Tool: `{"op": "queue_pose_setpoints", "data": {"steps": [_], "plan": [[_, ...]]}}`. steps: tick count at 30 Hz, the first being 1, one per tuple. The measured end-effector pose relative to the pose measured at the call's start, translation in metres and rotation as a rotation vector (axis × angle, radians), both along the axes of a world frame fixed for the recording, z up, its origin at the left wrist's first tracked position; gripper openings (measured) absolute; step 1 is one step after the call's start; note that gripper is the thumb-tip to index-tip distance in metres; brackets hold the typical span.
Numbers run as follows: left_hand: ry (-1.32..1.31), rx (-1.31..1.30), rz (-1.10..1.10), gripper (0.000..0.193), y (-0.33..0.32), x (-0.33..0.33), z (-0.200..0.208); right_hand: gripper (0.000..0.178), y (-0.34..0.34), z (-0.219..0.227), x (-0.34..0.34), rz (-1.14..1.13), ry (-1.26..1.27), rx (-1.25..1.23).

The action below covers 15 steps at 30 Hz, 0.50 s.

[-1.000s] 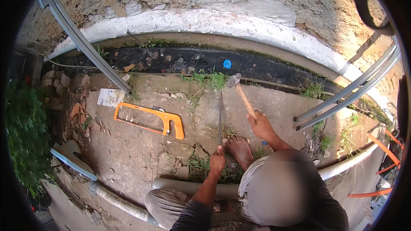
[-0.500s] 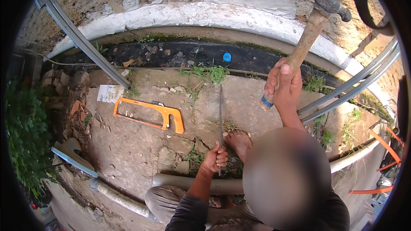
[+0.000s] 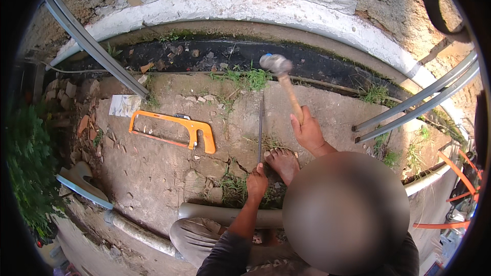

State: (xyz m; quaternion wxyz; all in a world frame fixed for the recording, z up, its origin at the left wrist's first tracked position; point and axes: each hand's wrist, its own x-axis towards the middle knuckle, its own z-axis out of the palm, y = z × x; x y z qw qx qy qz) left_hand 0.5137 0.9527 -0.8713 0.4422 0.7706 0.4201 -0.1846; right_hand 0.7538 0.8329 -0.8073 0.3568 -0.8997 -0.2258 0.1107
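Observation:
A thin dark metal rod [image 3: 261,122] lies lengthwise on the concrete slab, its far end by the weeds at the drain. My left hand [image 3: 256,183] is closed round the rod's near end. In my right hand [image 3: 309,132] is the wooden handle of a hammer [image 3: 290,92]; its metal head, blurred by motion, hangs to the right of the rod's far end and looks apart from it. My bare foot [image 3: 282,162] rests just right of the rod. An orange hacksaw [image 3: 199,132] lies flat on the slab to the left.
A grey pipe [image 3: 230,214] crosses in front of my knees. Metal rails [image 3: 92,46] stand at left, and more rails [image 3: 419,99] at right. Beyond the slab runs a dark drain channel [image 3: 169,56] below a rough wall. Rubble [image 3: 84,128] and a leafy plant [image 3: 36,168] fill the left side.
My right hand has swung the hammer down and to the left, from high at the upper right to near the rod's far end. The left hand keeps hold of the rod.

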Motion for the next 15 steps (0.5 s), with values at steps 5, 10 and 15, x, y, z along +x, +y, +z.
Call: {"op": "queue_pose_setpoints", "data": {"steps": [5,10,15], "plan": [[-0.009,-0.077,0.077,0.077,0.012,0.000,0.001,0.034,0.026,0.028,-0.003,0.026,0.264,-0.228],[-0.008,-1.409,0.617,0.058,0.042,-0.020,0.030,0.030,0.005,0.002,-0.007,-0.150,0.184,0.192],[-0.151,-1.700,0.707,0.053,0.051,-0.034,0.042,0.033,-0.041,-0.032,-0.039,-0.305,0.976,0.268]]}}
